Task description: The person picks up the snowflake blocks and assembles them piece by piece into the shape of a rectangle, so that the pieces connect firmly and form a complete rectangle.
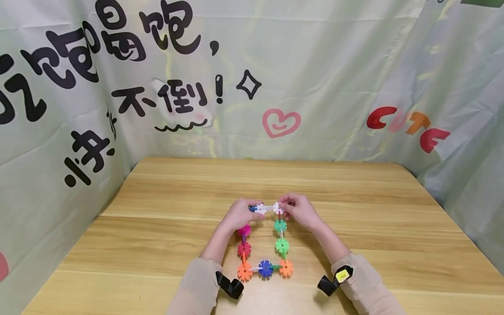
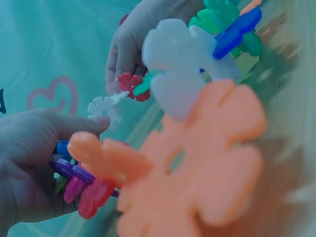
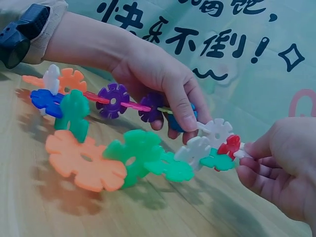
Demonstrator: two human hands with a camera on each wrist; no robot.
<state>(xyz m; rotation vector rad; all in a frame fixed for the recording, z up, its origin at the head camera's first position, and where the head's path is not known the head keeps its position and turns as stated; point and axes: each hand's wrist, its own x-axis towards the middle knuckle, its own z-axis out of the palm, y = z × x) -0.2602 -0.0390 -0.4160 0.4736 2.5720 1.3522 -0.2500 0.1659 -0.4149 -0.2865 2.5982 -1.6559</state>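
Plastic snowflake building discs are slotted together into a roughly rectangular loop on the table. My left hand [image 1: 236, 214] grips the loop's far left corner, its thumb by a blue disc [image 3: 183, 118] and a white disc [image 1: 260, 208]. At the far right corner my right hand [image 1: 301, 211] pinches a white disc [image 1: 278, 208], beside a red disc [image 3: 230, 146]. Green discs [image 1: 281, 245] run down the right side, with an orange disc [image 1: 286, 268] at the near right corner. A blue disc [image 1: 265, 268] sits mid-front. Part of the left side is hidden by my left hand.
The loop lies on a wooden table [image 1: 177, 188]. A printed curtain [image 1: 323, 78] hangs behind and along the sides. Black wrist cameras [image 1: 230, 285] are strapped over both sleeves.
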